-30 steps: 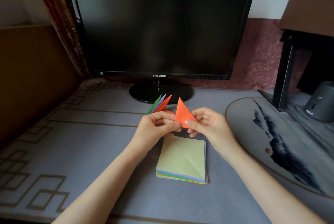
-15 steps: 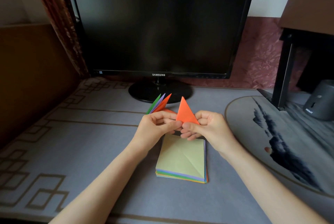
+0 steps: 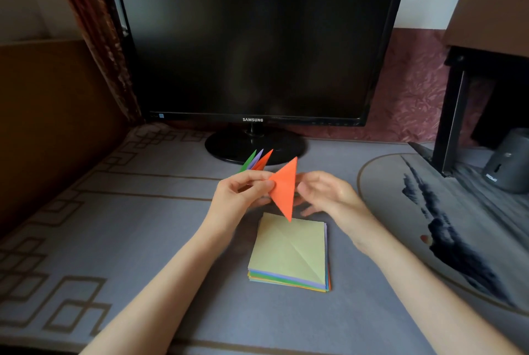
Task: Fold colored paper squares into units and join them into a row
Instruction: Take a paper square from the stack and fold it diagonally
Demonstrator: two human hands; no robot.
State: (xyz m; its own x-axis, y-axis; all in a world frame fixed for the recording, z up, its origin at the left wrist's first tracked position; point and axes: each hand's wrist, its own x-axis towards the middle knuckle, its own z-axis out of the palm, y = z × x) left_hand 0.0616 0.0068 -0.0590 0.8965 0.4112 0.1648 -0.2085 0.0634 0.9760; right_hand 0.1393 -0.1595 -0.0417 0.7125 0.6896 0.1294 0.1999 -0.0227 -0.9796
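Observation:
My left hand (image 3: 243, 193) pinches an orange folded paper unit (image 3: 284, 187) at its left corner and holds it above the table. Behind the same hand stick up the green, purple and orange tips of a joined row of units (image 3: 257, 160); how they are held is hidden. My right hand (image 3: 326, 193) hovers just right of the orange unit with fingers loosely spread, apart from the paper. Below the hands lies a stack of colored paper squares (image 3: 289, 254), pale green on top with a diagonal crease.
A black monitor (image 3: 252, 40) on a round stand (image 3: 254, 147) rises behind the hands. A dark cylinder (image 3: 508, 164) and a black furniture leg (image 3: 452, 114) stand at the right. A brown panel (image 3: 51, 114) borders the left. A grey patterned mat (image 3: 114, 240) covers the table.
My right hand has let go of the orange unit and drawn slightly right. The unit has opened out and turned, its lower point now hanging down over the stack.

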